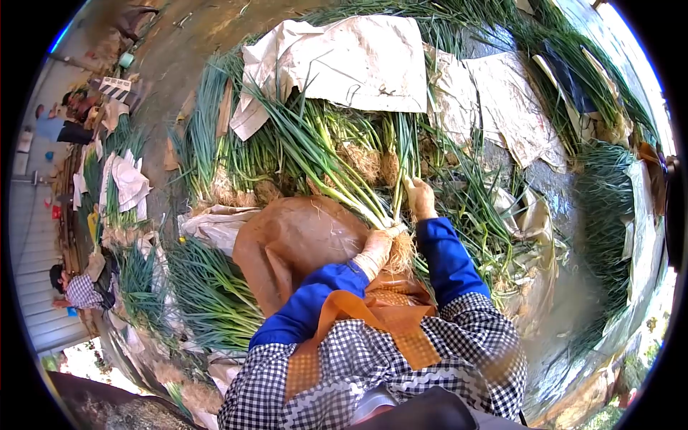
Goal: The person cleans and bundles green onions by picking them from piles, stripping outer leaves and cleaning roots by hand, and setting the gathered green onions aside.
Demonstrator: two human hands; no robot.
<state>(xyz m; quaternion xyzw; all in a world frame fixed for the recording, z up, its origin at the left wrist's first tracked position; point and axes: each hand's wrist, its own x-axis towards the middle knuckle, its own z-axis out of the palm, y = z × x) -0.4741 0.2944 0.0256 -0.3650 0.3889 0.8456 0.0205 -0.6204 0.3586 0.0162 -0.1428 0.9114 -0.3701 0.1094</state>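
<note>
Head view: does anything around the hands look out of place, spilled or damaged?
Yes, mildly: loose greens beside the right sleeve lie tangled in different directions, unlike the aligned bundles partly under the pale sheet. They may simply be trimmings.

Garment, upper: black-and-white checked smock (340, 369), full sleeves; pale zigzag trim (430, 373) crosses the front. Forearm covers, one pair: plain bright blue (304, 301), loose, creased. Straps, orange (416, 344): sheer, the checks show through. Lap covering: brown apron (308, 222), smooth, folded at one side.
</note>
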